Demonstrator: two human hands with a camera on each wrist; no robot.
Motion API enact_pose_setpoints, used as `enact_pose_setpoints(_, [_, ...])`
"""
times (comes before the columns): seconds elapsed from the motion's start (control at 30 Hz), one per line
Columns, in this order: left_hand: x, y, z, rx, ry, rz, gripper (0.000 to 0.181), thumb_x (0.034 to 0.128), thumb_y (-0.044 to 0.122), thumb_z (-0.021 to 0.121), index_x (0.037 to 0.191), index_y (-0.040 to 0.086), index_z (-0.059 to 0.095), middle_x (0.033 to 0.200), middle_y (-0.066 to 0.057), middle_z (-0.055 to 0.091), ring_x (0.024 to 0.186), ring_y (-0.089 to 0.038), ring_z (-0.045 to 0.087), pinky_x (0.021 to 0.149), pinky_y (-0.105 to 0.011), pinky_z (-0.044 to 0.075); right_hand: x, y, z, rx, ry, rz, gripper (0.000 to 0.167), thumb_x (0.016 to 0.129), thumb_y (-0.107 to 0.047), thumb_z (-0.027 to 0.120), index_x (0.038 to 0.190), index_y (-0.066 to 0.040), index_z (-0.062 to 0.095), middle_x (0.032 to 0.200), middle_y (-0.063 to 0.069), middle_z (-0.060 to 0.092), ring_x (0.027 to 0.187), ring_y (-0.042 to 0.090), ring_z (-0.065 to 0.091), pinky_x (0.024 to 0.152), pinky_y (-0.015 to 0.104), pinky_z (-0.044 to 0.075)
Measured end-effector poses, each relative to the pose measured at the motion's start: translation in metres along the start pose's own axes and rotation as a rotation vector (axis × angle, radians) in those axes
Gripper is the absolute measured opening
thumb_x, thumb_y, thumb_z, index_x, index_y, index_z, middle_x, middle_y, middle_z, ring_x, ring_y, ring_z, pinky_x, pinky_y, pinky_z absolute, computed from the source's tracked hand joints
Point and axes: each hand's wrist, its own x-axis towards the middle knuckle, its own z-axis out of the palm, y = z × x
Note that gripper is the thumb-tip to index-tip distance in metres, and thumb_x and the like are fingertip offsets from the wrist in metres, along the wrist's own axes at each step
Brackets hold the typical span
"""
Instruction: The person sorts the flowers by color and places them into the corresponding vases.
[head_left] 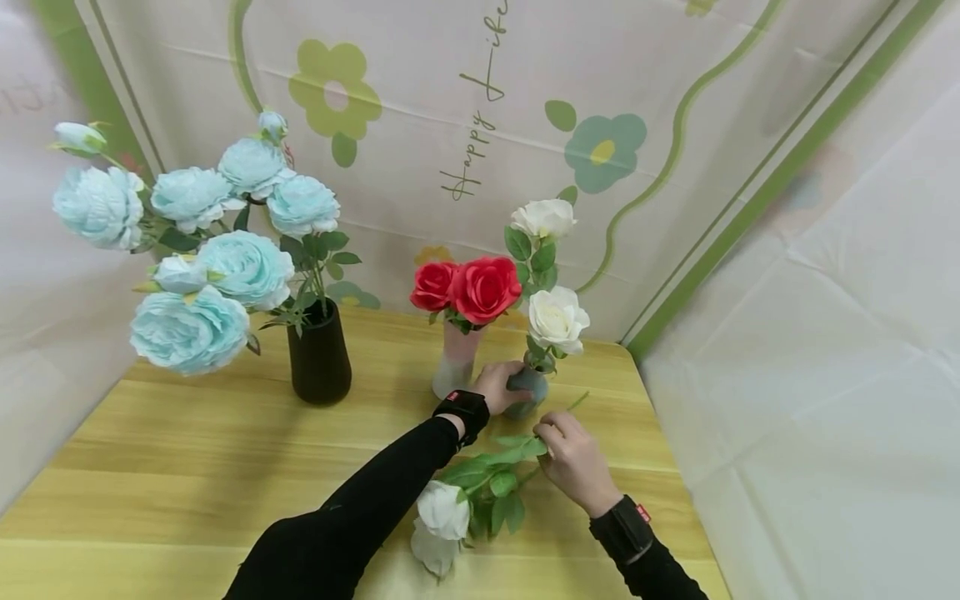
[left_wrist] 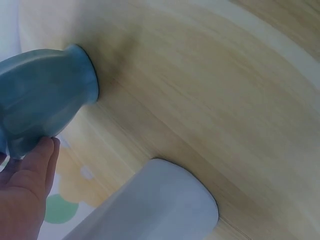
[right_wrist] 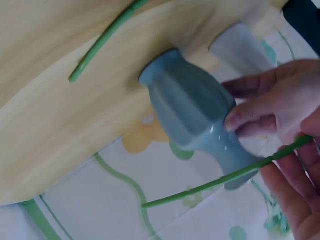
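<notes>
My left hand grips a blue-grey ribbed vase standing on the table, its thumb and fingers on the vase's side in the right wrist view. Two white roses, the lower one in front, rise above the vase. Just right of it, my right hand pinches the green stem of a white rose. That stem's bare end passes in front of the vase neck in the right wrist view. White rose heads with green leaves are low over the table between my arms; which head belongs to the held stem is unclear.
Left of my left hand stands a pink-and-white vase of red roses. Farther left, a black vase holds several pale blue flowers. Another green stem lies on the table. Printed cloth hangs behind.
</notes>
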Motion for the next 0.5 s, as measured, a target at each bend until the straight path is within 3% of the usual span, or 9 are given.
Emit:
enact_pose_setpoints(0.1, [0.000, -0.002, 0.001, -0.006, -0.005, 0.004, 0.053, 0.0906, 0.027, 0.074, 0.138, 0.013, 0.057, 0.132, -0.005, 0.060, 0.121, -0.021, 0.055, 0.100, -0.034, 0.045, 0.002, 0.005, -0.006, 0.047, 0.066, 0.004, 0.029, 0.069, 0.012, 0.065, 0.095, -0.001, 0.066, 0.099, 0.013, 0.059, 0.088, 0.028, 0.059, 0.073, 0.037, 0.053])
enact_pose_setpoints(0.23, [0.000, -0.003, 0.001, -0.010, -0.006, 0.010, 0.053, 0.0906, 0.027, 0.074, 0.138, 0.012, 0.057, 0.131, -0.006, 0.061, 0.121, -0.022, 0.055, 0.101, -0.034, 0.044, 0.006, 0.011, -0.012, 0.063, 0.163, -0.010, 0.018, 0.085, 0.000, 0.056, 0.099, 0.002, 0.067, 0.100, 0.015, 0.061, 0.088, 0.030, 0.060, 0.074, 0.037, 0.051])
enact_pose_setpoints(0.3, [0.000, -0.003, 0.000, -0.014, -0.003, 0.016, 0.052, 0.0905, 0.027, 0.074, 0.138, 0.011, 0.057, 0.131, -0.006, 0.061, 0.121, -0.022, 0.056, 0.101, -0.034, 0.044, 0.008, 0.012, -0.015, 0.058, 0.202, -0.008, 0.021, 0.094, -0.008, 0.051, 0.099, 0.003, 0.068, 0.099, 0.015, 0.062, 0.087, 0.030, 0.061, 0.074, 0.036, 0.051])
enact_pose_setpoints(0.5, [-0.001, -0.003, 0.002, -0.017, 0.015, 0.027, 0.053, 0.0901, 0.027, 0.075, 0.138, 0.011, 0.057, 0.131, -0.006, 0.061, 0.120, -0.022, 0.056, 0.101, -0.033, 0.044, 0.015, 0.014, -0.020, 0.071, 0.317, 0.007, 0.024, 0.101, -0.015, 0.054, 0.101, 0.005, 0.068, 0.100, 0.019, 0.063, 0.087, 0.032, 0.061, 0.079, 0.033, 0.049])
